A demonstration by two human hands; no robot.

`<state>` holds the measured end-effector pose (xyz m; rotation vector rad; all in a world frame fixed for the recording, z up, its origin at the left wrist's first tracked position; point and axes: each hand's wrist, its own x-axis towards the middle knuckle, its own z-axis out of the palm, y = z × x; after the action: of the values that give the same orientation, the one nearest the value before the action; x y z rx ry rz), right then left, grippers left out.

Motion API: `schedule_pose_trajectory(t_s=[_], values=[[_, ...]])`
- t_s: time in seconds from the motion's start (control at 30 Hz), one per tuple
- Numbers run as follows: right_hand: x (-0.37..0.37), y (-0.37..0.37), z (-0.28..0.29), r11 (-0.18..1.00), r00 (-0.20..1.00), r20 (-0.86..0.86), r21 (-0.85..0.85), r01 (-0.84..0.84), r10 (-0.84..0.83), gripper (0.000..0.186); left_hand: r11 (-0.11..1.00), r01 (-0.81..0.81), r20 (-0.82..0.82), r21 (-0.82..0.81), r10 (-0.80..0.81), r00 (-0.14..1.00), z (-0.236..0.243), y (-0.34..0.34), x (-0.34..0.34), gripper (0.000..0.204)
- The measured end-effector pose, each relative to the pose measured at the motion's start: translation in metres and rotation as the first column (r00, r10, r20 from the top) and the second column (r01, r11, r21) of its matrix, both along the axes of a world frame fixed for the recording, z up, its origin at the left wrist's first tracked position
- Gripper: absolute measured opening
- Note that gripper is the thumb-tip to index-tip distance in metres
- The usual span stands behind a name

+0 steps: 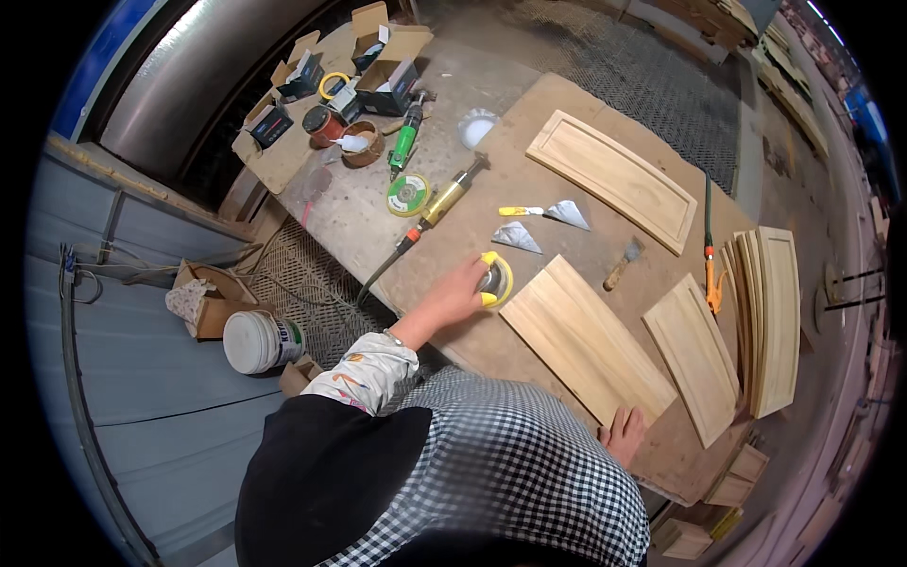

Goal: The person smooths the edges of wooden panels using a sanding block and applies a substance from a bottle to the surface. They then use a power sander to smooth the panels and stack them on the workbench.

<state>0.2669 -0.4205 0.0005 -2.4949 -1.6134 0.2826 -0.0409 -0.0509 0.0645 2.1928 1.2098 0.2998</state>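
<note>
Left grip [455, 295]: closed around a yellow sander [493, 280], which is held down on the surface [529, 142].
Right grip [624, 435]: fingers spread, laid flat at the surface's near edge.
Wooden panel [586, 345]: laid flat between both hands, just beside the sander.
</note>
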Motion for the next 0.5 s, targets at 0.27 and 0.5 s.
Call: schedule_pose_trajectory(t_s=[0.27, 0.5], values=[[-0.018, 0.003, -0.006, 0.999, 0.998, -0.045, -0.005, 0.037, -0.037, 0.064, 0.988, 0.029, 0.099, -0.152, -0.014, 0.995, -0.011, 0.043, 0.003, 0.036], [-0.05, 0.018, 0.002, 0.985, 0.983, -0.065, -0.028, 0.172, -0.174, 0.061, 0.997, 0.049, 0.15, 0.054, -0.056, 0.987, -0.041, 0.127, 0.044, 0.021]])
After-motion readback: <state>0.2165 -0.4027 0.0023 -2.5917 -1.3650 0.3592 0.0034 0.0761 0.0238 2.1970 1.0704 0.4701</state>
